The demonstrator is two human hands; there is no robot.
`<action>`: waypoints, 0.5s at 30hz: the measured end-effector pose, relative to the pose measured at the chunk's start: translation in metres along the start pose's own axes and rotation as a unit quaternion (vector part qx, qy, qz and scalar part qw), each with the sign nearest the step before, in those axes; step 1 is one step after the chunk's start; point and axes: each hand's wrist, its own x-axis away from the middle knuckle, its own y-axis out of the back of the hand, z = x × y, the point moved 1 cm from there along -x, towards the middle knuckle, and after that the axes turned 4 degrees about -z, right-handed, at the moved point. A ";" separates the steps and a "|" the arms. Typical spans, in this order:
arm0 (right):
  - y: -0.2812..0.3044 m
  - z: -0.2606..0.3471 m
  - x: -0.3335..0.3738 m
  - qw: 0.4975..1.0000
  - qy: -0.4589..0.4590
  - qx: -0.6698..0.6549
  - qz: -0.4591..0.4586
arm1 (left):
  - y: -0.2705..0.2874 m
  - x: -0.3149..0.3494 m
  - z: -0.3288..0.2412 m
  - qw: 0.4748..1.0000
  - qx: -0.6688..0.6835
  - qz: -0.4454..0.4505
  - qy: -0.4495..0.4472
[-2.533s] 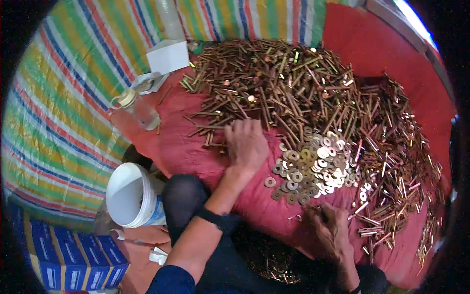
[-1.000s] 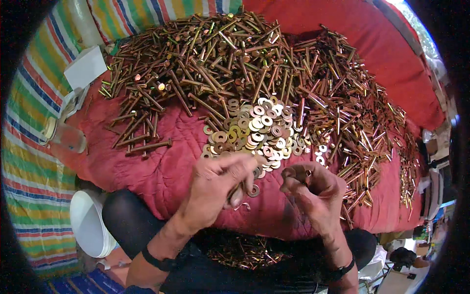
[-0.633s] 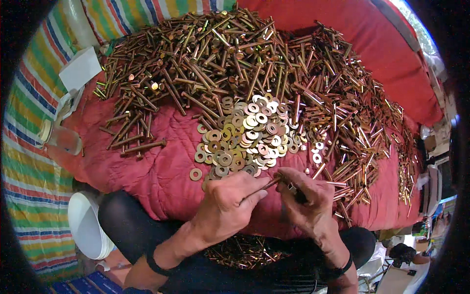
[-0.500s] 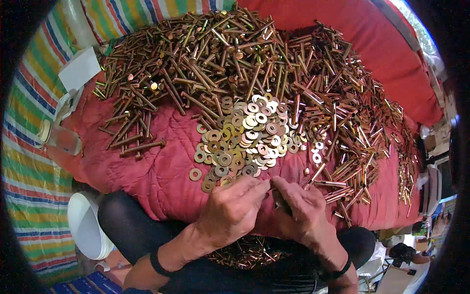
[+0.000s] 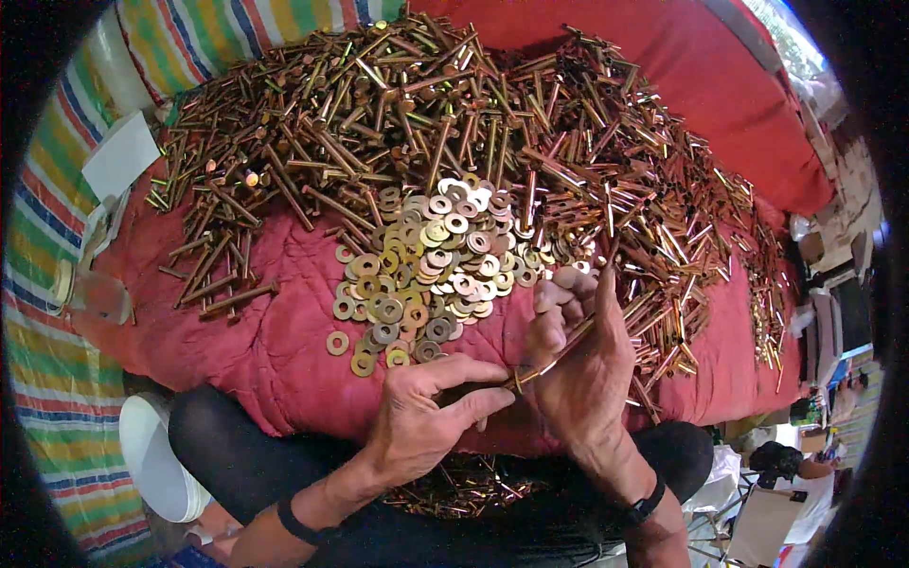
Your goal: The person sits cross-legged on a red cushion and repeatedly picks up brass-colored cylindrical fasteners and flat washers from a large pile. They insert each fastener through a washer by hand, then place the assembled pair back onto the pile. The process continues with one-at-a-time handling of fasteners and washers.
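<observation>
Bolt (image 5: 561, 356) pinched near one end between thumb and finger of left hand (image 5: 415, 402), shaft lying across right hand (image 5: 594, 379), fingers loosely curled; firmness of that second hold impossible to tell. At the pinched end, a small flange (image 5: 517, 383), perhaps a washer. Apparently far from finished, with washers (image 5: 437, 275) heaped on red cloth (image 5: 294, 327), bolts (image 5: 398, 104) piled behind and right, more between the knees (image 5: 222, 426). No brand, label or writing legible.
</observation>
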 end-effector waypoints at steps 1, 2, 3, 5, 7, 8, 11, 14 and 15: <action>0.000 -0.001 0.003 0.999 -0.012 -0.034 0.029 | 0.000 0.000 0.000 1.000 0.016 -0.002 -0.015; 0.000 -0.001 0.005 0.999 -0.024 0.024 0.009 | 0.001 0.000 0.000 0.999 0.023 -0.008 -0.030; 0.000 -0.001 0.007 0.996 -0.029 0.082 -0.001 | 0.003 0.000 0.000 0.998 0.030 -0.013 -0.044; -0.002 0.001 0.010 0.976 -0.030 0.213 -0.024 | 0.010 0.002 -0.001 0.998 0.060 -0.030 0.009; -0.005 0.002 0.011 0.939 0.028 0.343 -0.025 | 0.017 0.002 -0.004 0.996 0.072 -0.045 -0.011; -0.006 0.001 0.012 0.909 0.037 0.413 -0.050 | 0.019 0.002 -0.004 0.993 0.104 -0.046 0.018; -0.009 -0.002 0.015 0.887 0.156 0.434 -0.037 | 0.022 0.001 -0.005 0.983 0.143 -0.056 0.096; -0.005 -0.007 0.024 0.874 0.122 0.470 0.006 | 0.015 -0.001 -0.004 0.970 0.221 -0.050 0.086; -0.006 -0.013 0.025 0.848 0.130 0.513 0.040 | 0.012 -0.004 -0.004 0.977 0.195 -0.053 0.068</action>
